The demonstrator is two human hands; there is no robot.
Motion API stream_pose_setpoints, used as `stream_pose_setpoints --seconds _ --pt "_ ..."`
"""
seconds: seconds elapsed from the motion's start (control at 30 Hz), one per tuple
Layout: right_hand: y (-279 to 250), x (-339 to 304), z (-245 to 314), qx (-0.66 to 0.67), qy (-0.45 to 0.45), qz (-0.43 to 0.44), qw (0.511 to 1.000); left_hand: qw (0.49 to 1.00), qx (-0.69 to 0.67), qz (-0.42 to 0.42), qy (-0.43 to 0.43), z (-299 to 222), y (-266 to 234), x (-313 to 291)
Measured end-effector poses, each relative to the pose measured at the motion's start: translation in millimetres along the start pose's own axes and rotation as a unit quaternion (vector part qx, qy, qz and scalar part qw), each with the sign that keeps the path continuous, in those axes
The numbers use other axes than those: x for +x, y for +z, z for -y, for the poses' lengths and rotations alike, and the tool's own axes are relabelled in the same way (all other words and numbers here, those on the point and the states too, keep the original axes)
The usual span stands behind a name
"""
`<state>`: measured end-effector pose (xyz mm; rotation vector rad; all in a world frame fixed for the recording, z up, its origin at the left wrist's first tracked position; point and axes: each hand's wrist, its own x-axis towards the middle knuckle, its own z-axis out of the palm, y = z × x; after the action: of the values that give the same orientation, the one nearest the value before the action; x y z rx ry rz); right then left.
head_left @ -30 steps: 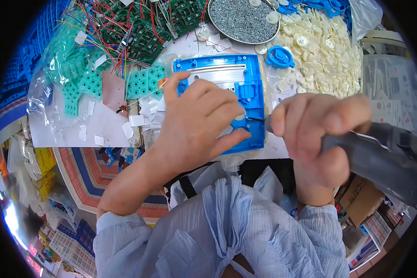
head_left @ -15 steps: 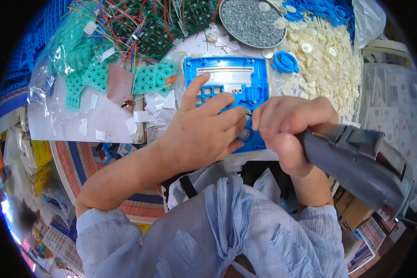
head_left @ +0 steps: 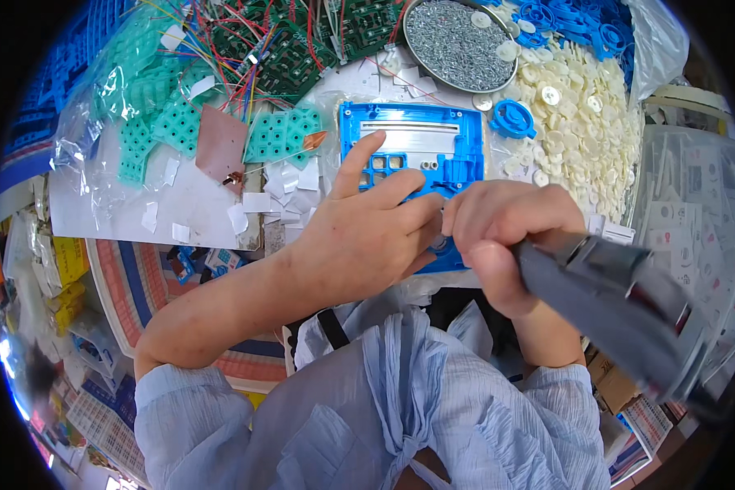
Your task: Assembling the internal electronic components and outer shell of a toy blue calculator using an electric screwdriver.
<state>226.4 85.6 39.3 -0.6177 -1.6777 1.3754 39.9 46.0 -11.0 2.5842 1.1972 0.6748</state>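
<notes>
A blue plastic casing [head_left: 471, 147] with square openings and a long slot lies on the worktable before me. My left hand [head_left: 367, 220] rests across its lower left part. The little finger is stretched out, while the fingers nearer my right hand bend together; their tips are partly hidden, so what they pinch is unseen. My right hand [head_left: 506, 229] wraps round a dark grey tool [head_left: 596, 302], apparently an electric screwdriver, whose blurred body slants down to the right. Its working end is hidden by the right fingers, above the casing and close against the left fingertips.
Beyond the casing are a round metal dish of small screws [head_left: 457, 49] and green circuit boards [head_left: 278, 65] with wires. Cream plastic discs [head_left: 580, 122] pile up at right beside a blue ring part [head_left: 512, 120]. Turquoise rubber keypads [head_left: 282, 136] and paper pieces [head_left: 257, 202] lie at left.
The casing and table items appear slightly farther right in the view. My right hand has drawn closer to the left fingers, and the tool's body has shifted left and blurred.
</notes>
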Motion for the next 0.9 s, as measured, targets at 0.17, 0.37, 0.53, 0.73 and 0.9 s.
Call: stream_pose_setpoints --seconds 0.17,0.37,0.53,0.73,0.9 --pt "-1.7 2.3 -13.0 0.037 -0.019 0.025 0.999 0.999 -0.037 -0.029 -0.001 0.0 3.3 -0.5" --pt "-24.4 16.6 -1.9 0.135 -0.083 -0.008 0.987 0.998 -0.037 -0.046 -0.008 1.3 -5.8 -9.8" --pt "-83.1 21.0 48.2 0.030 -0.085 -0.083 0.992 0.959 0.012 -0.194 -0.207 43.2 -52.6 -45.9" --pt "-127.9 -5.2 40.7 -0.215 -0.079 -0.258 0.939 0.879 0.154 -0.239 -0.384 98.7 -83.6 -103.6" --pt "-70.9 13.1 42.9 -0.382 -0.166 -0.395 0.819 0.877 0.137 -0.256 -0.383 120.5 -75.7 -97.3"
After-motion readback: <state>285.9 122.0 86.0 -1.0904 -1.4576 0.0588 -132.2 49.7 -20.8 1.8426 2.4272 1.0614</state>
